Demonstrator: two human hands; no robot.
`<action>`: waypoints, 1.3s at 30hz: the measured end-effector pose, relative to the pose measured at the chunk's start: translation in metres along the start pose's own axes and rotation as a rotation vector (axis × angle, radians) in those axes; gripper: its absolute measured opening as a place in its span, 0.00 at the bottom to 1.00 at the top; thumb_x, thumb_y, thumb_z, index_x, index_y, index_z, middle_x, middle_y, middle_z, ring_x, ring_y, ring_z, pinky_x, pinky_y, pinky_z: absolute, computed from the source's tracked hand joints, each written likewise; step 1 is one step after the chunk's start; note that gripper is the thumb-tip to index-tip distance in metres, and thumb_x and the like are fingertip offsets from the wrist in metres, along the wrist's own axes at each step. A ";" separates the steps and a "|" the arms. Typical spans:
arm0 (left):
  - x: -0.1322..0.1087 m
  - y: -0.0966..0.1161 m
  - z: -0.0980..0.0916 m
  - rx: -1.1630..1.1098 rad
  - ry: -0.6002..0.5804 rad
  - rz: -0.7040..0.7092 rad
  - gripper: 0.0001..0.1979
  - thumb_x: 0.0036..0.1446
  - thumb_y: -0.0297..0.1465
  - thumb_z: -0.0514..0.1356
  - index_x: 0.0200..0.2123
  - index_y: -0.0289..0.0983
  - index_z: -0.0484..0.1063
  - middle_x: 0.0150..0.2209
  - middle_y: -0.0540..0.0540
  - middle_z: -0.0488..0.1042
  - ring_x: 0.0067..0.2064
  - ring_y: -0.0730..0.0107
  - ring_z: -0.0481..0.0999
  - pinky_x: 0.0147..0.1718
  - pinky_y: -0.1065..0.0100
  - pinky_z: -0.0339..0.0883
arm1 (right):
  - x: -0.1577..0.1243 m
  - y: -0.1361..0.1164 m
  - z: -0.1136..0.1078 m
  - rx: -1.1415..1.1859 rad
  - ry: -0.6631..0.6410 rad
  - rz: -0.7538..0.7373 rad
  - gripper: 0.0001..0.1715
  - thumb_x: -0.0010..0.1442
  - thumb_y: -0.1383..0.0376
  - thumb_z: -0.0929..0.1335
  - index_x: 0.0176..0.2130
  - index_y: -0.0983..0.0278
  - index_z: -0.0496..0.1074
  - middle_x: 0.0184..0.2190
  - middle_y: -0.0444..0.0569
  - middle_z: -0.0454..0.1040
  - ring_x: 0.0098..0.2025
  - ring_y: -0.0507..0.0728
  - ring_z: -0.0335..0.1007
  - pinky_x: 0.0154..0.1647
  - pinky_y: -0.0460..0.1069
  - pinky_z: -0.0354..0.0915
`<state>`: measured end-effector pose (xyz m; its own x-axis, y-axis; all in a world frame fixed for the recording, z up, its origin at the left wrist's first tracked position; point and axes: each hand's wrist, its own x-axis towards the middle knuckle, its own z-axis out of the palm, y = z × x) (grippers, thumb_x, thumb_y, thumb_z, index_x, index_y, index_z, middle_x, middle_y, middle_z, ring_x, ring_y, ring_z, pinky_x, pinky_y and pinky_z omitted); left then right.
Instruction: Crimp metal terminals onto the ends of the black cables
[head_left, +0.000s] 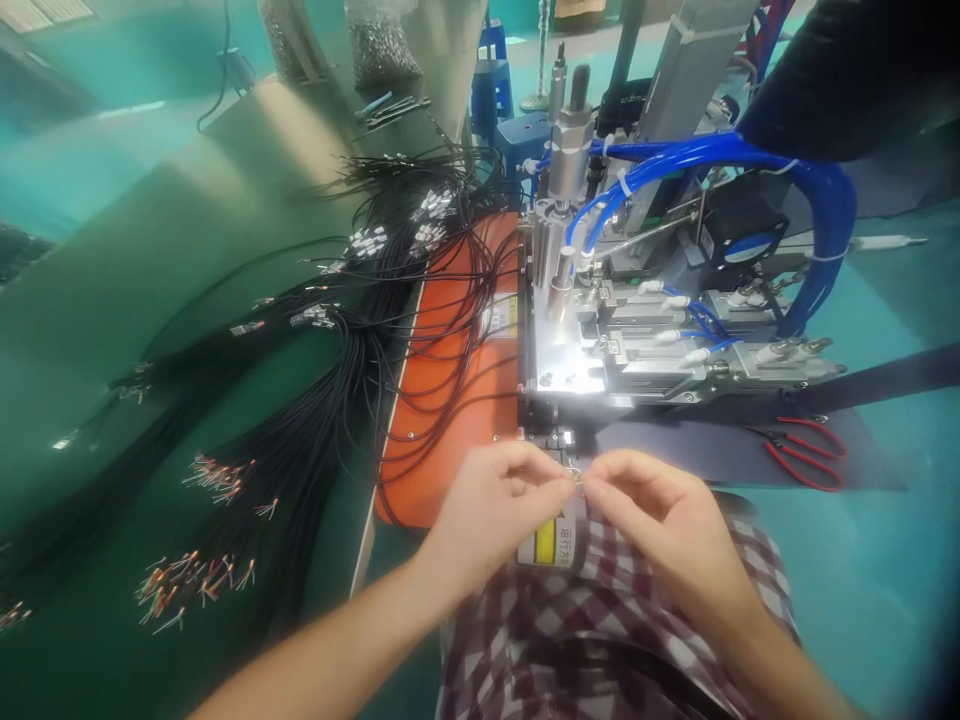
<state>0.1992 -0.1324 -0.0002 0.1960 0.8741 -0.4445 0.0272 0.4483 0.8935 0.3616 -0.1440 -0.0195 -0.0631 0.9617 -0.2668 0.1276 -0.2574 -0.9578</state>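
My left hand (499, 500) is closed in a pinch, thumb against forefinger, at the front of the machine. Facing it, my right hand (667, 515) pinches too, and the fingertips of both almost meet. Between them shows a small pale bit of thin wire (574, 474); its full shape is mostly hidden by the fingers. Just beyond the fingertips is the front end of the metal machine (570, 375). To the left of my left hand, black cables (450, 370) run across an orange cover (442, 475).
Bundled black cables (322, 400) with stripped, coloured wire ends (199, 590) lie on the green table (90, 290). Blue air hoses (697, 150) arch over the machine. Red-handled pliers (806, 450) lie at the right. Blue stools (491, 90) stand behind.
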 end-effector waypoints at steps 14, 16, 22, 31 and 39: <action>0.003 0.003 -0.002 -0.075 0.027 -0.057 0.08 0.50 0.33 0.65 0.26 0.34 0.73 0.15 0.57 0.62 0.17 0.84 0.54 0.19 0.77 0.54 | 0.009 0.002 0.007 0.270 -0.160 0.182 0.18 0.55 0.51 0.70 0.29 0.64 0.71 0.12 0.35 0.54 0.16 0.46 0.46 0.17 0.43 0.44; 0.003 0.005 -0.002 -0.101 0.031 -0.073 0.09 0.50 0.34 0.65 0.26 0.34 0.72 0.13 0.59 0.56 0.16 0.85 0.50 0.17 0.77 0.50 | 0.011 0.001 0.007 0.324 -0.192 0.203 0.18 0.55 0.52 0.70 0.29 0.64 0.70 0.13 0.35 0.54 0.16 0.46 0.44 0.17 0.43 0.43; 0.003 0.006 -0.003 -0.193 0.001 -0.088 0.11 0.50 0.35 0.64 0.25 0.34 0.68 0.12 0.59 0.54 0.16 0.84 0.49 0.17 0.76 0.44 | 0.016 -0.003 0.004 0.376 -0.243 0.227 0.15 0.56 0.55 0.71 0.29 0.65 0.72 0.17 0.37 0.59 0.17 0.45 0.45 0.18 0.42 0.47; 0.004 0.005 -0.003 -0.203 -0.016 -0.062 0.11 0.51 0.35 0.63 0.26 0.34 0.68 0.12 0.59 0.55 0.16 0.84 0.49 0.18 0.75 0.43 | 0.014 -0.007 0.007 0.233 -0.121 0.097 0.13 0.55 0.57 0.71 0.28 0.65 0.71 0.12 0.36 0.57 0.15 0.45 0.49 0.15 0.41 0.49; 0.002 0.002 -0.001 -0.205 -0.026 -0.013 0.09 0.53 0.33 0.63 0.27 0.32 0.68 0.15 0.58 0.56 0.18 0.85 0.49 0.19 0.75 0.43 | 0.012 -0.007 0.005 0.234 -0.130 0.094 0.11 0.55 0.60 0.71 0.27 0.65 0.71 0.11 0.36 0.59 0.14 0.46 0.51 0.16 0.42 0.51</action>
<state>0.1987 -0.1292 0.0008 0.2223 0.8638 -0.4521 -0.1697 0.4909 0.8545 0.3554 -0.1308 -0.0169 -0.1898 0.9164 -0.3524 -0.0922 -0.3740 -0.9228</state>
